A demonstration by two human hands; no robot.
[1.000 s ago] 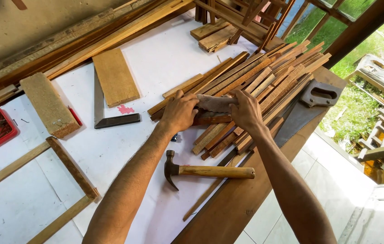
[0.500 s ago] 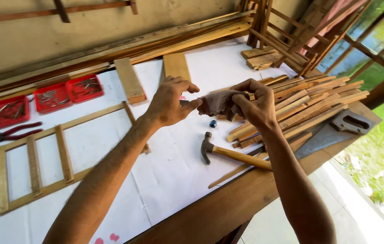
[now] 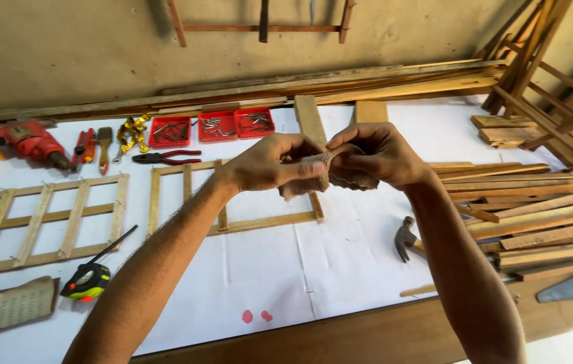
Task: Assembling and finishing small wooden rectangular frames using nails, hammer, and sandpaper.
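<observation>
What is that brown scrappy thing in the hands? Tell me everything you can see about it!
The brown scrap looks like a worn, folded piece of sandpaper or rough cloth; which one cannot be told. It is tan-brown, crumpled and small. The left hand and right hand pinch it between them, fingers covering most of it. It is held up in the air above the white-covered table, over a wooden slat frame.
</observation>
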